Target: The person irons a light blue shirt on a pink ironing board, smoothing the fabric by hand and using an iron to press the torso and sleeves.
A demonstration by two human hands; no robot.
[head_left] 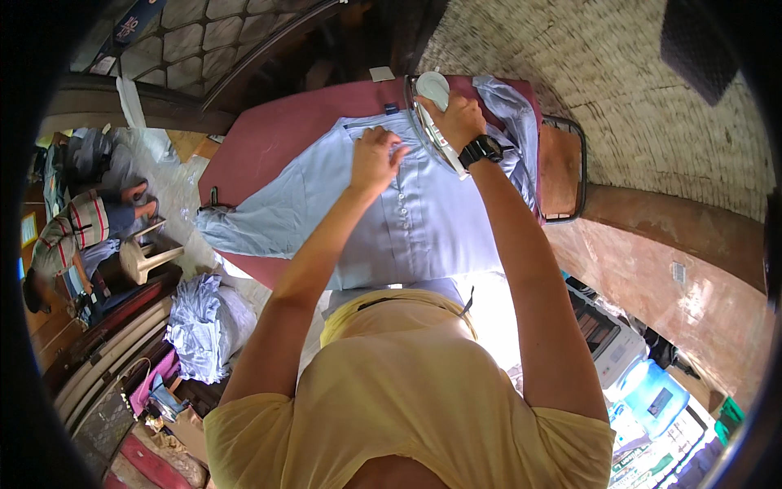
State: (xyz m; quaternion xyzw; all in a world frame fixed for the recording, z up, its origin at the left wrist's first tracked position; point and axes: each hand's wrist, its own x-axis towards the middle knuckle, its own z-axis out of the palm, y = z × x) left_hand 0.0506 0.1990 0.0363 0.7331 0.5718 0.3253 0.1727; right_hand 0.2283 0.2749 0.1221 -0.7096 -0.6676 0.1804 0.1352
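A light blue button-up shirt [326, 191] lies spread over a dark red ironing board [261, 134], one sleeve reaching toward the board's left side. My right hand [458, 122], with a black watch on its wrist, is closed round the handle of a pale clothes iron [440, 140]. The iron is over the upper right part of the shirt, beside the collar area; whether its plate touches the cloth I cannot tell. My left hand [377, 159] rests on the shirt left of the iron, fingers bent and apart, holding nothing visible. The other sleeve bunches at the board's right side.
A metal-framed rest [583, 171] extends from the board's right end, near a woven wall [603, 90]. At left, a person [77, 236] sits near a plastic stool [147, 253]. A pile of blue clothes [204, 326] is at lower left, a blue water jug [652, 391] at lower right.
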